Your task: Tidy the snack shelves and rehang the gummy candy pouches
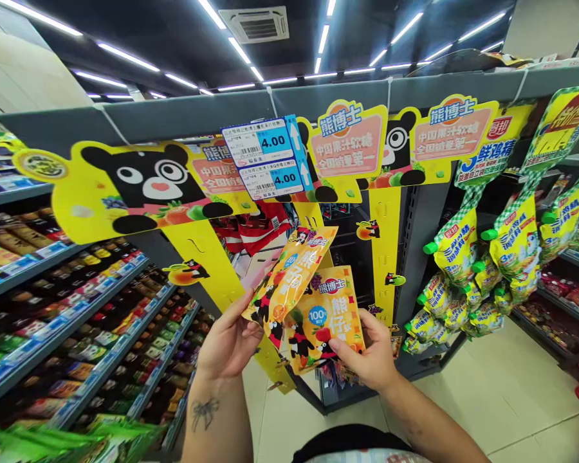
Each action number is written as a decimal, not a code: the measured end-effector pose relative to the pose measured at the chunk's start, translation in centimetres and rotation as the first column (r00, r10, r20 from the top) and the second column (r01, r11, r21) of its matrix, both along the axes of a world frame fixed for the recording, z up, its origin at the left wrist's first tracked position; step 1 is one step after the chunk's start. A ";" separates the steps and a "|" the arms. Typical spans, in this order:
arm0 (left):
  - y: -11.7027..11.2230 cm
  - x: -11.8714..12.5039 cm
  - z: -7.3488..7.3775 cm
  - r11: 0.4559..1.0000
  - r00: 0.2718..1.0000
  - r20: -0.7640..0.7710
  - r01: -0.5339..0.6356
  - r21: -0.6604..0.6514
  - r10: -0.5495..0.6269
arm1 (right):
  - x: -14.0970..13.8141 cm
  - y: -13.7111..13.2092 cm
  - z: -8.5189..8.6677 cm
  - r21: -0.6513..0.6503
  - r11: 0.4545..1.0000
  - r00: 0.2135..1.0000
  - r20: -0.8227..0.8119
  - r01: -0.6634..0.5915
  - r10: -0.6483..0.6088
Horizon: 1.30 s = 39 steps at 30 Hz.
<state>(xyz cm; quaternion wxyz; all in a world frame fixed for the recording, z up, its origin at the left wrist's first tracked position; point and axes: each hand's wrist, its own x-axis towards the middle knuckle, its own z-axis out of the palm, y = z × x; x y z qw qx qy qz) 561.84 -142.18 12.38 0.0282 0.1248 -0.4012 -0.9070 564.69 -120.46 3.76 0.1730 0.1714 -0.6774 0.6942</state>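
Candy packets [313, 302] held mid-view, before yellow display rack [197, 251]; snack shelves [53, 308] at left. I see left hand [226, 344] fingers pinching upper packet [289, 270], tilted; right hand [371, 357] fingers gripping lower packet [332, 321], upright, edges overlapping. Blue price tags [265, 157] above both.

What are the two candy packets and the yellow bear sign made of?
The upper packet in the left hand and the lower packet in the right hand look like thin glossy plastic film: they shine and bend. The bear sign seems printed card, flat with cut edges, though it could be stiff plastic.
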 end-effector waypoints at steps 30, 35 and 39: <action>12.1 -0.1 -4.4 0.616 0.819 -0.384 -0.049 -0.786 -0.426 | -1.5 11.4 5.9 -0.036 0.992 0.966 -0.225 0.124 -0.129; 14.0 -2.5 -1.8 0.650 0.805 -0.512 -0.220 -0.728 -0.301 | -6.0 10.7 13.3 -0.061 0.985 0.954 -0.245 0.162 -0.172; 16.0 -4.1 -0.3 0.638 0.793 -0.555 -0.295 -0.711 -0.252 | -7.8 9.9 14.9 -0.110 0.985 0.977 -0.154 0.130 -0.146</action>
